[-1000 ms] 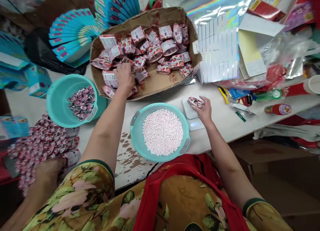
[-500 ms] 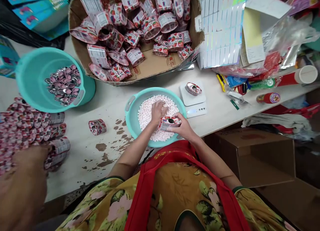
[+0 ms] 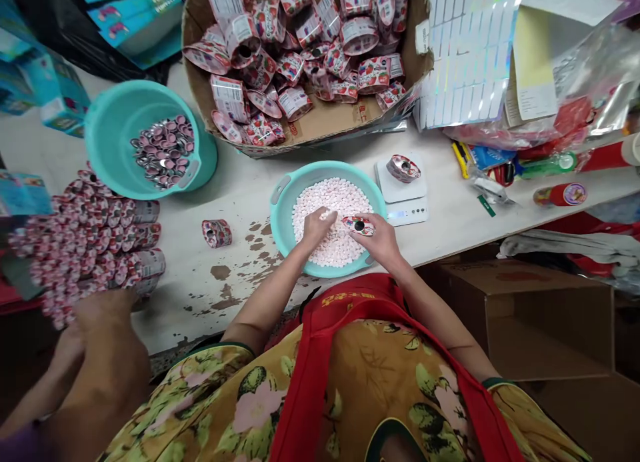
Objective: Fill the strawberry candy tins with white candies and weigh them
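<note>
My left hand (image 3: 316,229) is over a turquoise basin (image 3: 283,232) of small white candies (image 3: 330,194). Its fingers are curled together, with a few white pieces showing at the fingertips. Just beside it, my right hand (image 3: 384,241) grips a small oval container (image 3: 359,226) in a red strawberry-print wrapper. The container's dark round hole faces up, above the candies. Another such container (image 3: 403,169) lies on a white digital scale (image 3: 407,194) to the right of the basin.
A cardboard box (image 3: 320,130) of wrapped containers stands at the back. Left are a turquoise bucket (image 3: 103,149) of pink-and-silver pieces, a lone container (image 3: 217,233) and stacked containers (image 3: 105,242), with another person's arm (image 3: 107,355). Label sheets (image 3: 465,55) and a yellow cutter (image 3: 461,159) lie right.
My left hand has risen from spread fingers among the candies to curled fingers with some in them. The right hand's container has moved slightly away from it. The whole view has shifted.
</note>
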The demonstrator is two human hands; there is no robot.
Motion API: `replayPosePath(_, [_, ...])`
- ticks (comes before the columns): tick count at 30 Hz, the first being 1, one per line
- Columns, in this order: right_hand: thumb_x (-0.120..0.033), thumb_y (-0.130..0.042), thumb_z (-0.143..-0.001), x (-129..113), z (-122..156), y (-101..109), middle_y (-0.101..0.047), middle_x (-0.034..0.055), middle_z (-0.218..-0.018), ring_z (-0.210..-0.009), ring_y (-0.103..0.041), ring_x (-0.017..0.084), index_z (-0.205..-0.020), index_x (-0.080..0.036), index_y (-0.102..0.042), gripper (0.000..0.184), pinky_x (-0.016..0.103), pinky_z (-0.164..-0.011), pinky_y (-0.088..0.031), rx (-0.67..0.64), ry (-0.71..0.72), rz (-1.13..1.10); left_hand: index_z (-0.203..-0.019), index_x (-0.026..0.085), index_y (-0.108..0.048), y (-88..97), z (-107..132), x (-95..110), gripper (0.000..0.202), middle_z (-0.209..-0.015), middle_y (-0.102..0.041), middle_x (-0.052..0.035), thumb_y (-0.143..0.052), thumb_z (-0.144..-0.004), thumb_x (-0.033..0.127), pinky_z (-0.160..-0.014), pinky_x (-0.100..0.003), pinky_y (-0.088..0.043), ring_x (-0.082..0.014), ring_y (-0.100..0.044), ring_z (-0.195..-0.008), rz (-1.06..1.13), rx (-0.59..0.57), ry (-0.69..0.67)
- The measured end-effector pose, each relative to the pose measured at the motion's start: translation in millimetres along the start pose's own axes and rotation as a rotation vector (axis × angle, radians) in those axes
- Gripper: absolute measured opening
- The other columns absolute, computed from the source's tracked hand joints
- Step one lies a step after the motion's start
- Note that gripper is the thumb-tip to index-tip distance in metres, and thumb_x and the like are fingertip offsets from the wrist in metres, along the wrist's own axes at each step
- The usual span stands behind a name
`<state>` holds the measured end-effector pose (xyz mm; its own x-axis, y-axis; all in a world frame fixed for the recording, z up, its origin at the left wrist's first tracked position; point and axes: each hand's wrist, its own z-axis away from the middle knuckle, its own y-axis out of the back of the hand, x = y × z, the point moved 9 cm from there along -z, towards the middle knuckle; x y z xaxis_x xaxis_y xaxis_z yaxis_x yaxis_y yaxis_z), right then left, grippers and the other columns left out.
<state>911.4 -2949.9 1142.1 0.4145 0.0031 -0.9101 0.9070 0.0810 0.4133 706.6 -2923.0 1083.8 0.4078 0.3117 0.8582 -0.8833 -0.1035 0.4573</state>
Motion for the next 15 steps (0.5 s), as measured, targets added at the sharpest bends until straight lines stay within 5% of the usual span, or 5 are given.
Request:
replayPosePath(3, [-0.023,-0.073,-0.073,-3,-4,-16,-0.073,0.0062,-0.111,-0.106,-0.067,0.027,-0.107,-0.025,-0.072,0.035,0.042,-0.096,-0.052,-0.053,0.032,0.175,-0.074,0.020,-0.060,-2.1,8,21,0.028,-0.058,-0.053,0.0031,-0.068,-0.077,0.046,-0.046,-0.024,-0.036,-0.0112,-0.046,-0.045,0.574,-0.013,0.060])
replayPosePath(6, [-0.025,-0.073,-0.073,-5,-7,-37,-0.074,0.0059,-0.106,-0.100,-0.068,0.027,-0.105,-0.024,-0.071,0.031,0.040,-0.089,-0.053,-0.129,0.025,0.251,-0.079,0.019,-0.061,-8.3,21,51,0.028,-0.061,-0.056,0.0026,-0.069,-0.075,0.046,-0.047,-0.023,-0.041,-0.0104,-0.051,-0.047,0.920,-0.056,-0.002])
replayPosePath(15, [-0.029,-0.076,-0.074,-17,-8,-44,-0.073,0.0071,-0.110,-0.103,-0.068,0.029,-0.106,-0.023,-0.070,0.033,0.040,-0.089,-0.053,-0.095,-0.022,0.269,-0.077,0.020,-0.051,-5.1,19,55,0.033,-0.069,-0.060,0.0036,-0.073,-0.077,0.045,-0.058,-0.023,-0.051,-0.0098,-0.060,-0.055,1.028,0.071,0.035])
